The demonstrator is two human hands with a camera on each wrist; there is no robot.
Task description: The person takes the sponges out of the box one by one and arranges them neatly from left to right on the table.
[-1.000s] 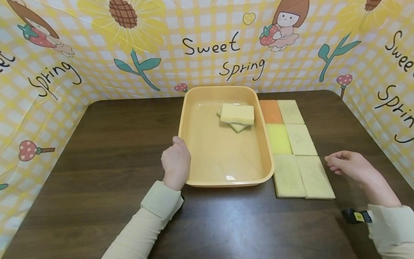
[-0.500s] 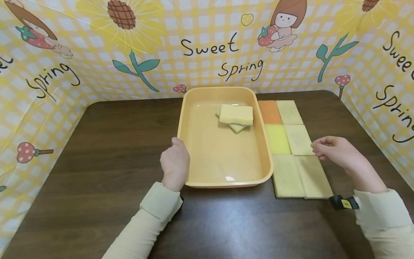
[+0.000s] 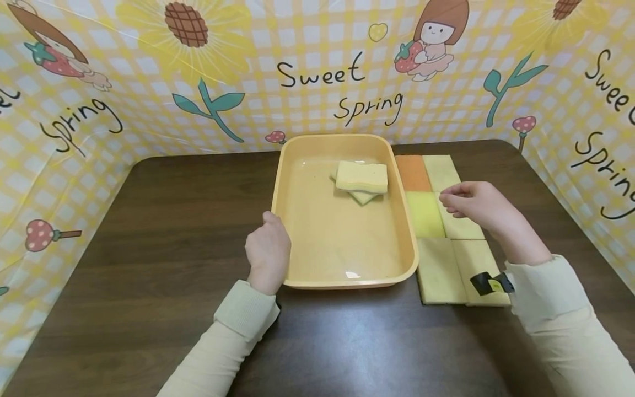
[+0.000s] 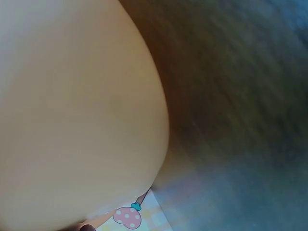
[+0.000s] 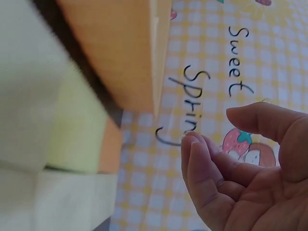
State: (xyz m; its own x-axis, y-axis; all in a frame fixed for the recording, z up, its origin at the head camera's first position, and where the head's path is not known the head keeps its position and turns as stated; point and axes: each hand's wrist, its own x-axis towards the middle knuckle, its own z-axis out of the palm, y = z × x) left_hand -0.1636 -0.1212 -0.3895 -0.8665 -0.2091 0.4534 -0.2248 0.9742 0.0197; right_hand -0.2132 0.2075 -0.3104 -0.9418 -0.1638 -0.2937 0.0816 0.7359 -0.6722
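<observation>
My left hand (image 3: 268, 253) grips the left rim of a yellow-orange plastic tray (image 3: 317, 284); its fingers are mostly hidden. In the left wrist view the palm side (image 4: 82, 115) fills much of the picture. My right hand (image 3: 473, 204) hovers over the sponges right of the tray. Its fingers are loosely bent, with a gap between thumb and fingertips and nothing held, as the right wrist view shows. Below it lies a cream sponge (image 3: 463, 225), beside a bright yellow sponge (image 3: 425, 216). Inside the tray, a cream sponge (image 3: 362, 176) rests on another sponge (image 3: 364, 197).
Farther back are an orange sponge (image 3: 413, 173) and a cream sponge (image 3: 441, 172). Nearer are two larger cream sponges, the left sponge (image 3: 441, 273) and the right sponge (image 3: 478, 256). A printed cloth (image 3: 317, 99) encloses the dark wooden table (image 3: 163, 231).
My right hand has moved left and farther back, from beside the sponges to above them. My left hand has stayed on the tray's rim.
</observation>
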